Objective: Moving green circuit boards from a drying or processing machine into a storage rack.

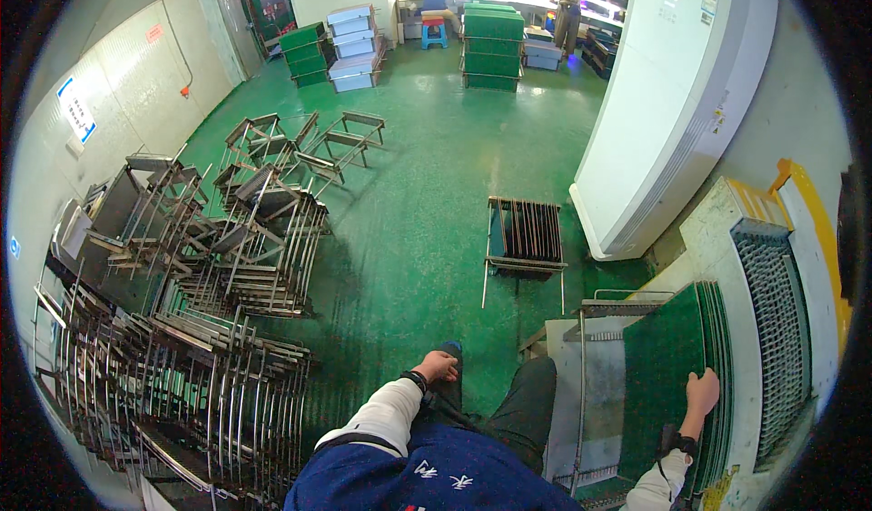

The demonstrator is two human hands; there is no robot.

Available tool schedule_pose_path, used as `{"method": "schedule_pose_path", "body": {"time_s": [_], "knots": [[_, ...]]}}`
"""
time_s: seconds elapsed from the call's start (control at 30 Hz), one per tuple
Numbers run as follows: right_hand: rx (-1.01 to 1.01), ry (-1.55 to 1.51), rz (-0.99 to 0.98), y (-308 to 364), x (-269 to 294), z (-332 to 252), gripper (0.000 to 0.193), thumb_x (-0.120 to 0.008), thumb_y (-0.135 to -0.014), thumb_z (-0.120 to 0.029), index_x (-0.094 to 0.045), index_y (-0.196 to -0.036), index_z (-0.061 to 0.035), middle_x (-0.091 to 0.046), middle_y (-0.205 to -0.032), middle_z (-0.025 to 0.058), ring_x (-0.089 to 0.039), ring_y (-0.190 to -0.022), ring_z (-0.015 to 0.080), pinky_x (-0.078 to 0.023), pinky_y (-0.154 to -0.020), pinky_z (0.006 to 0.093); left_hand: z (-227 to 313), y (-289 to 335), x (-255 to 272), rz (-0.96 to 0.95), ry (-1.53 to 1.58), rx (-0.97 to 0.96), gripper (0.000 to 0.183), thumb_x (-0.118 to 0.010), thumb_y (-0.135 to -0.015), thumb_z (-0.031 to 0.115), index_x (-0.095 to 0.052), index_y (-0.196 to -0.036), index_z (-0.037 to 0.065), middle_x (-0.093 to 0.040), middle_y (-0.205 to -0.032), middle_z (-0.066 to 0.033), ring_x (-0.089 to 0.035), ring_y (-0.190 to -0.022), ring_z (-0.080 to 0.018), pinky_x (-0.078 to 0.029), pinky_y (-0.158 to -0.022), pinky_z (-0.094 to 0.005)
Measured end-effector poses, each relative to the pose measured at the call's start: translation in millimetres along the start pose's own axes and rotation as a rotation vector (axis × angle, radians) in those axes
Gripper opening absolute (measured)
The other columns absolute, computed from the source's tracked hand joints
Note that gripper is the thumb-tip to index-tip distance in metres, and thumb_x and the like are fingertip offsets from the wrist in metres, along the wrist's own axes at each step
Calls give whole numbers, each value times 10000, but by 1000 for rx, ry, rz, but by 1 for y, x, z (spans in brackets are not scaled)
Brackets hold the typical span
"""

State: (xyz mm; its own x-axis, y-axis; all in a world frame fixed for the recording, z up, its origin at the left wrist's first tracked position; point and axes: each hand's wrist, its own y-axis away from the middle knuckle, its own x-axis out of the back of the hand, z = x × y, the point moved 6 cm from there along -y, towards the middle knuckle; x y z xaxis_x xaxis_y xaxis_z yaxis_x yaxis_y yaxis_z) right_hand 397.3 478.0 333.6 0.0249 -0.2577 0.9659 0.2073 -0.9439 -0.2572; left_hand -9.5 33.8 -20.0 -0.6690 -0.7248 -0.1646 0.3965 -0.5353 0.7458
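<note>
My right hand (701,391) is closed at the edge of a green board (661,366), the leftmost of several thin boards standing upright side by side. They stand in a metal rack (581,393) at the right, on a light surface. The hand hides part of the board's edge, and its fingertips do not show fully. My left hand (438,366) hangs over my left leg with its fingers curled in, and no object shows in it. Both wrists have dark bands.
Empty metal racks (263,257) are piled on the left. A rack of upright boards (525,234) stands on the green floor ahead. A white cabinet (668,102) and a bristled machine part (770,329) are at the right. Green crates (491,48) and two people are farther back.
</note>
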Motion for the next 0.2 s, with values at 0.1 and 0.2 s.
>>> {"method": "schedule_pose_path", "body": {"time_s": [0.1,0.2], "knots": [[-10,-14,-8,0,1,0,425,-692,-725,-260,-588,-1062,-23,-617,-997,188,-583,-944,344,-463,-792,435,-1,0,0,-12,-1,7,325,-543,-879,172,-503,-1111,-52,-639,-836,-232,-647,-617,-289,-542,-523,-347],[-39,12,-105,-1,3,-3,438,-707,-700,-285,-598,-1054,-52,-624,-980,188,-589,-931,345,-467,-797,428,-2,-1,1,-36,-19,21,359,-550,-885,182,-479,-1150,-48,-645,-869,-221,-652,-658,-278,-551,-578,-351]]}}
